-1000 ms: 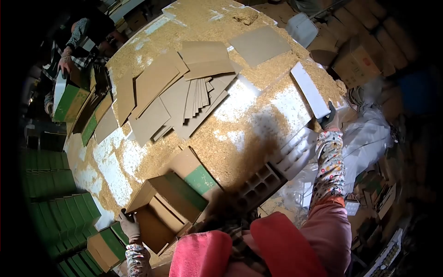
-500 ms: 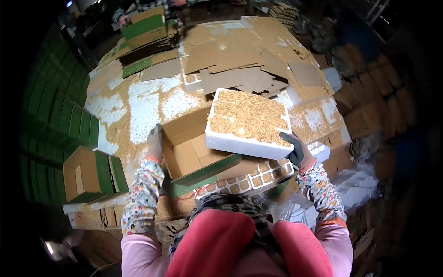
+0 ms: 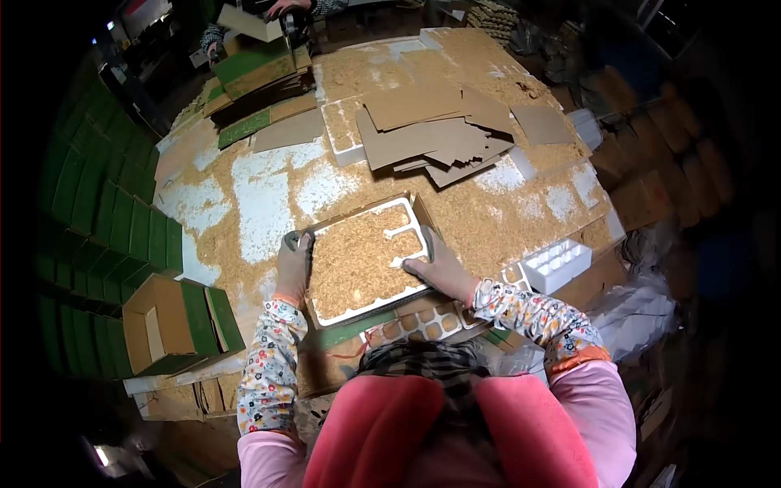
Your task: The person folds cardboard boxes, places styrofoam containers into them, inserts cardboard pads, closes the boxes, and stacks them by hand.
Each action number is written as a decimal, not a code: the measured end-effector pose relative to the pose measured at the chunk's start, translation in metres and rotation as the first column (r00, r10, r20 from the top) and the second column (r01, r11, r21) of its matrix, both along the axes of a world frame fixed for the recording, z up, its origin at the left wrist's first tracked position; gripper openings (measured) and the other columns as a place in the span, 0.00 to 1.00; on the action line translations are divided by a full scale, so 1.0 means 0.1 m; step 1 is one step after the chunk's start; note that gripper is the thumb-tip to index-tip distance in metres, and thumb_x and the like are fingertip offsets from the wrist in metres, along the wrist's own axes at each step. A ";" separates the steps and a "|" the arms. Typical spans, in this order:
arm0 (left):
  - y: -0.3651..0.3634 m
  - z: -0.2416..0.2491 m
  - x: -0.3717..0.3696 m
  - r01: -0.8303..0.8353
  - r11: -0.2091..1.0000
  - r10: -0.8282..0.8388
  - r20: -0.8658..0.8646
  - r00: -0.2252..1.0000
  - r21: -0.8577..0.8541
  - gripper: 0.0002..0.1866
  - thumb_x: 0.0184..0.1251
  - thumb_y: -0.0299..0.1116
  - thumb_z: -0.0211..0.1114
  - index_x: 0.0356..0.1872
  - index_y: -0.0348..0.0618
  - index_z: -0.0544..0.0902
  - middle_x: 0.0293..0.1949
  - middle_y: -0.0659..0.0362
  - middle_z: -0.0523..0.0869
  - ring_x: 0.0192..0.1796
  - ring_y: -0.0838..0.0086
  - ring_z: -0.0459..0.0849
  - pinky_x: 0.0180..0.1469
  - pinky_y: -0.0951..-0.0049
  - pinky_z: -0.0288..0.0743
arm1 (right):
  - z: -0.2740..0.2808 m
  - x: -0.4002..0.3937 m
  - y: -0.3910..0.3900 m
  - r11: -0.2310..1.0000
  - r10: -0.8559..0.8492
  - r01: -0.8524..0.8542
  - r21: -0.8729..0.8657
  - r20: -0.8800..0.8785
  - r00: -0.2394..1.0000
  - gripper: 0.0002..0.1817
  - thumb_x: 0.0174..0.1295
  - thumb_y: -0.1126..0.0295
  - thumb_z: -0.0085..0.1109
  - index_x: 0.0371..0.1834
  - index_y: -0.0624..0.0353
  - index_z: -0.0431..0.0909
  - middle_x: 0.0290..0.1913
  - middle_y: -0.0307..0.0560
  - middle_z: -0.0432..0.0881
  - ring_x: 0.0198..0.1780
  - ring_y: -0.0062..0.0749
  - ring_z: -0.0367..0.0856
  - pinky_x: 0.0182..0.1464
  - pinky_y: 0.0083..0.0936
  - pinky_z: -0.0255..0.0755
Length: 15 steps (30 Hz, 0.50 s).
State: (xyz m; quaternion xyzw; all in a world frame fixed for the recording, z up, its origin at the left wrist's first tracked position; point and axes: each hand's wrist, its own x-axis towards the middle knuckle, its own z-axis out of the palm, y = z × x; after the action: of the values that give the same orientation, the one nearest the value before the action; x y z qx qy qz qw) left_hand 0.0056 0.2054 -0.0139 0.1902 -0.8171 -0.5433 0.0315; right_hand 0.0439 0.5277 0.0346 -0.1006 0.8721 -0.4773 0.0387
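Note:
A white foam tray [image 3: 416, 218] filled with loose tan husk-like bits [image 3: 350, 264] sits inside an open cardboard box [image 3: 426, 213] in front of me. The tray's rim shows along the top and right, with part of its compartments uncovered on the right. My left hand [image 3: 294, 264], in a grey-palmed glove, is closed around the box's left wall. My gloved right hand [image 3: 443, 270] grips the tray's right side, its thumb lying on top; the other fingertips are partly hidden at the edge.
Flat cardboard pieces [image 3: 423, 142] lie farther back on the husk-strewn table. Green boxes [image 3: 114, 228] are stacked at left, beside an open box [image 3: 154, 325]. A white foam tray with compartments [image 3: 557, 267] stands at right. Another person's hands [image 3: 289, 6] are at the far left.
The filled foam tray has moved left and down into the cardboard box. My right hand came left with it. My left hand stays at the box's left wall.

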 end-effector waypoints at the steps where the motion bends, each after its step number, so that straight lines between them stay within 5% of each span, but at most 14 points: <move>1: 0.00 -0.02 0.02 0.006 1.000 -0.006 -0.020 1.000 -0.006 0.19 0.65 0.42 0.63 0.45 0.34 0.79 0.37 0.55 0.84 0.38 0.71 0.79 0.44 0.72 0.72 | 0.09 0.03 0.02 0.999 -0.034 0.030 -0.032 -0.127 0.991 0.35 0.55 0.63 0.65 0.64 0.67 0.64 0.60 0.61 0.71 0.61 0.49 0.72 0.60 0.30 0.67; 4: 0.09 0.10 0.04 0.010 0.999 -0.013 -0.060 0.998 -0.046 0.17 0.64 0.40 0.63 0.44 0.34 0.80 0.38 0.55 0.84 0.38 0.70 0.79 0.45 0.71 0.73 | 0.43 -0.37 0.23 0.873 -0.192 0.106 -0.477 -0.134 0.972 0.32 0.56 0.62 0.64 0.61 0.67 0.66 0.58 0.58 0.72 0.56 0.45 0.74 0.57 0.28 0.69; 6: -0.03 -0.16 -0.04 -0.020 0.995 0.013 -0.075 0.997 -0.101 0.17 0.64 0.39 0.63 0.44 0.34 0.80 0.39 0.54 0.84 0.39 0.70 0.80 0.46 0.71 0.73 | -0.43 -1.04 0.46 0.550 -0.375 0.379 -0.744 0.185 0.908 0.27 0.57 0.64 0.64 0.57 0.66 0.71 0.52 0.54 0.78 0.48 0.41 0.79 0.51 0.26 0.74; 9: -0.06 -0.11 -0.05 -0.047 0.980 0.051 0.015 0.999 -0.193 0.17 0.64 0.39 0.62 0.46 0.34 0.80 0.40 0.53 0.85 0.40 0.69 0.81 0.47 0.71 0.73 | -1.43 -1.89 0.78 0.457 -0.234 0.707 -0.540 0.694 0.681 0.22 0.56 0.68 0.64 0.52 0.66 0.74 0.45 0.51 0.80 0.40 0.38 0.80 0.44 0.26 0.75; 15: 0.08 0.07 0.04 -0.046 0.968 0.040 -0.029 0.999 -0.248 0.17 0.64 0.38 0.62 0.47 0.34 0.80 0.40 0.51 0.85 0.41 0.66 0.82 0.47 0.69 0.73 | -1.70 -2.24 1.15 0.286 -0.203 0.737 -0.613 0.713 0.672 0.15 0.53 0.74 0.64 0.44 0.67 0.78 0.37 0.47 0.82 0.32 0.32 0.80 0.35 0.25 0.76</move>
State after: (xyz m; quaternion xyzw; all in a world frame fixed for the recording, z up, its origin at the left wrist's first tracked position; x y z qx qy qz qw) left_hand 0.0099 0.2129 -0.0067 0.1961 -0.8740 -0.4380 0.0764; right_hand -0.1796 0.6426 -0.1357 0.2988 0.4384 -0.8457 0.0577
